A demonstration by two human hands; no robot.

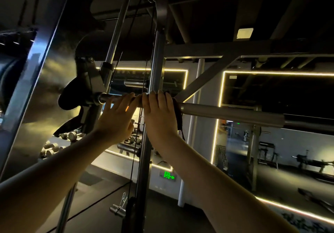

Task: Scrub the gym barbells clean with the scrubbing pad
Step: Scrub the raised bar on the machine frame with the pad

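mid-scrub on the racked barbell: right hand curls over the bar, gripping the dark scrubbing pad round it, left hand rests straight-fingered just beside; next likely needs sliding the pad along.

The only view came from a head-worn camera close to the barbell, slightly below it, facing forward and somewhat upward. It took in ceiling above the barbell and floor beneath.
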